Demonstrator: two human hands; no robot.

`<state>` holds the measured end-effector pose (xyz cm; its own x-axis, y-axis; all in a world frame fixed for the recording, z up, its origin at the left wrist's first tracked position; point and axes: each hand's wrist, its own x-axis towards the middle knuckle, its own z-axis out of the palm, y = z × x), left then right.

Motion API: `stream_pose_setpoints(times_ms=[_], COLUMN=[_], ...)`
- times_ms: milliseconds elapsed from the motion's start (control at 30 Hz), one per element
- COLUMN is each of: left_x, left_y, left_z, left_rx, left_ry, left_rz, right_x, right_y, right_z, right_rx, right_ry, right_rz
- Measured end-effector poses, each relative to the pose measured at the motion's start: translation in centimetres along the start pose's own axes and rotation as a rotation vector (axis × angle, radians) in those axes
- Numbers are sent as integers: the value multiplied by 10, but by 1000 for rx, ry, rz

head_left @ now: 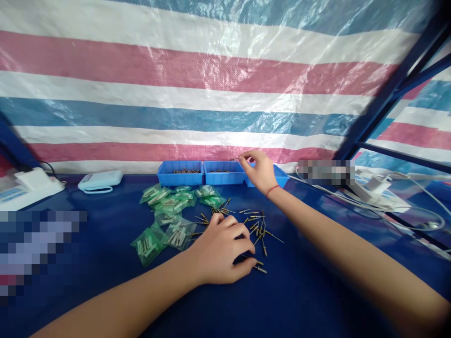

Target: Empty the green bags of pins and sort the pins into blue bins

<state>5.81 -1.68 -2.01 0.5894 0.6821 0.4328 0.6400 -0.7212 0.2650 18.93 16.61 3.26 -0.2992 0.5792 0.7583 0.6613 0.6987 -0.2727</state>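
My right hand (261, 171) is raised over the blue bins, thumb and fingertips pinching a thin metal pin (235, 159) that looks like a blind rivet. Low over the table, my left hand (227, 249) curves palm down with its fingers apart, beside and partly over a loose scatter of brass-coloured rivets (260, 230) with thin shanks. Two rivets (260, 269) lie by its thumb; its palm hides what is beneath. Small pieces lie in the left blue bin (179, 178) and the middle blue bin (224, 178). My right hand partly covers the right blue bin (281, 176).
Green-tinted plastic bags (150, 245) of small metal parts lie left of my left hand. A light-blue case (100, 180) and a white power strip (35, 188) stand at the left. White cables (369, 204) run across the right. A striped tarp (176, 112) hangs behind the table.
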Motion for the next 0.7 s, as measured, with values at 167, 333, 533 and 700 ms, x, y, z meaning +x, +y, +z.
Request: stream_pose_setpoints(times_ms=[167, 333, 533, 700], left_x=[1, 1, 2, 2], left_y=[0, 1, 0, 2], left_z=[-3, -4, -1, -1], left_rx=[6, -30, -57, -65], left_ry=[-33, -47, -73, -93], left_rz=[0, -8, -15, -39], right_x=[0, -37, -86, -92], right_y=[-1, -21, -36, -41], right_z=[23, -10, -57, -61], right_rx=[-76, -55, 126, 225], right_ry=[-121, -246, -559, -594], right_rz=[-60, -100, -2, 10])
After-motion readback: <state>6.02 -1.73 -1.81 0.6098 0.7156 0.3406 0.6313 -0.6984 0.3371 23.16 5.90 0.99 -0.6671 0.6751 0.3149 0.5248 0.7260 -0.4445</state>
